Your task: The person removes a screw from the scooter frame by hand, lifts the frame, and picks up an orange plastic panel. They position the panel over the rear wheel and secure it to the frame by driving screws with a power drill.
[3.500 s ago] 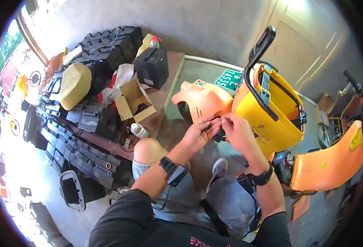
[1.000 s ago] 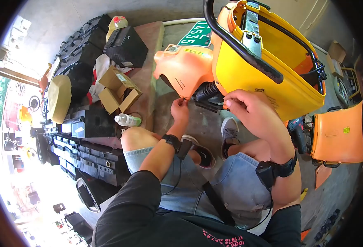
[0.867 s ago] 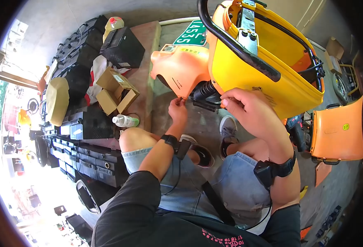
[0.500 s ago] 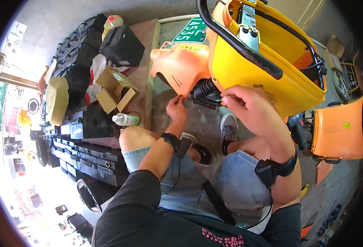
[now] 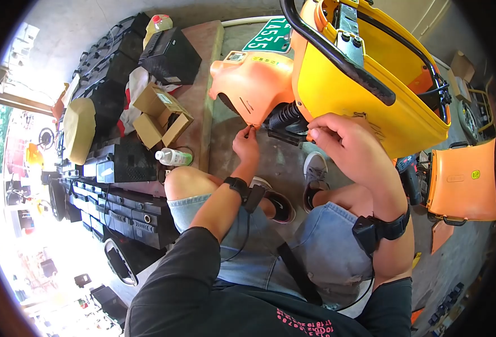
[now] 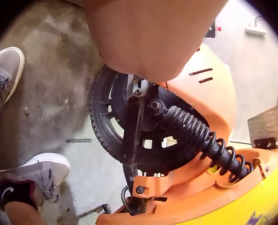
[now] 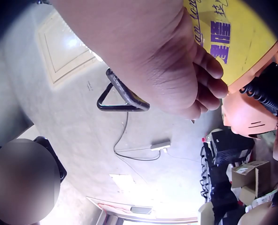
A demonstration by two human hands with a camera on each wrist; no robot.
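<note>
At the lower tip of the orange rear fender (image 5: pixel 253 84), my left hand (image 5: pixel 247 145) pinches a small dark piece, mostly hidden by the fingertips. The left wrist view has this hand (image 6: pixel 153 37) in front of the wheel (image 6: pixel 99 112) and the black coil-spring shock absorber (image 6: pixel 202 133). My right hand (image 5: pixel 346 143) is raised beside the yellow body (image 5: pixel 349 95), fingers curled. It overlaps an orange bracket (image 5: pixel 311 137) in the head view. In the right wrist view, a small pointed tip shows below the curled fingers of this hand (image 7: pixel 162 70).
A black tube handle (image 5: pixel 338 56) stands over the vehicle. To the left are stacked black battery cases (image 5: pixel 124 213), an open carton (image 5: pixel 163 115) and a bottle (image 5: pixel 173 157). An orange panel (image 5: pixel 464 177) lies right, near a drill (image 5: pixel 410 180). A spring (image 6: pixel 79 140) lies on the floor.
Earlier, both hands met over the left palm; they have since parted, left to the fender tip, right beside the yellow body. Over the last second both hands stay nearly still while the view shifts slightly.
</note>
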